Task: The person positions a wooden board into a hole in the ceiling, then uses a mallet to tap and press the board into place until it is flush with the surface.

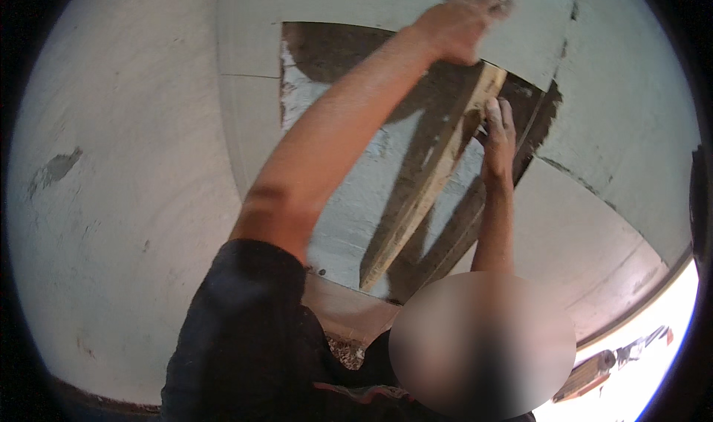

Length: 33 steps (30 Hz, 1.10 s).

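Note:
My left forearm reaches up across the view to my left hand (471, 17), smeared by motion on the pale panels (535, 21) just above a rectangular unfinished patch (334, 229) of rough white and dark grey; whether it holds anything I cannot tell. A long pale wooden batten (416, 214) lies diagonally over this patch, its upper end just below my left hand. My right hand (497, 132) has its fingers on the batten's right side near that upper end, apparently gripping it, thumb mostly hidden.
A plain plastered surface (119, 125) with a grey scuff fills the left. Pale tiles (579, 244) border the patch at lower right, with dark ragged seams. A bright opening at the lower right edge shows some timber (587, 377). A blurred oval hides part of the bottom.

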Motion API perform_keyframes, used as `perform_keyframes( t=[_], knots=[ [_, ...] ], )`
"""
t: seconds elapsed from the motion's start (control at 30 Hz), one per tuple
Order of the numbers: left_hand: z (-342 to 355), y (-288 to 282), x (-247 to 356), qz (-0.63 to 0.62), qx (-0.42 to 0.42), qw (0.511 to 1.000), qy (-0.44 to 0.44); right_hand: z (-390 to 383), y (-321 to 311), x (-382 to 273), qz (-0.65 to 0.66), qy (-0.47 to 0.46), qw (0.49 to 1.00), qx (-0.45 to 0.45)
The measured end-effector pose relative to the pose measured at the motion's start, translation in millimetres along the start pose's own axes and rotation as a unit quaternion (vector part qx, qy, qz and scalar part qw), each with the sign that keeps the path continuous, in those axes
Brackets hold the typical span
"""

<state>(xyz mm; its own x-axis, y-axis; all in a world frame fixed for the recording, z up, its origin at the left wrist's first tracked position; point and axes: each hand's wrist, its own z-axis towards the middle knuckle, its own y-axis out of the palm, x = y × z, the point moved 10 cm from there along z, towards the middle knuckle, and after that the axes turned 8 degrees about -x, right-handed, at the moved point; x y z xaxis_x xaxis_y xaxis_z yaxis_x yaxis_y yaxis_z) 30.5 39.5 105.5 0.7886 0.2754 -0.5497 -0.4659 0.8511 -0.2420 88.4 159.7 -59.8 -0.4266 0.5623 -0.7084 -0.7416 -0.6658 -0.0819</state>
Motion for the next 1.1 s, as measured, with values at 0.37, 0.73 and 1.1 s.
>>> perform_keyframes(
  t=[0.37,0.73,1.1],
  knots=[
    [-10,-17,-4,0.067,0.009,0.997,-0.033,9,-7,-12,0.026,-0.046,0.994,0.094],
    [-3,-11,0,0.037,0.02,0.999,-0.027,23,27,-25,-0.053,-0.056,0.993,0.088],
    [-6,-25,-9,-0.195,0.038,0.98,-0.006,24,22,-9,-0.068,-0.027,0.995,0.07]
  ],
)
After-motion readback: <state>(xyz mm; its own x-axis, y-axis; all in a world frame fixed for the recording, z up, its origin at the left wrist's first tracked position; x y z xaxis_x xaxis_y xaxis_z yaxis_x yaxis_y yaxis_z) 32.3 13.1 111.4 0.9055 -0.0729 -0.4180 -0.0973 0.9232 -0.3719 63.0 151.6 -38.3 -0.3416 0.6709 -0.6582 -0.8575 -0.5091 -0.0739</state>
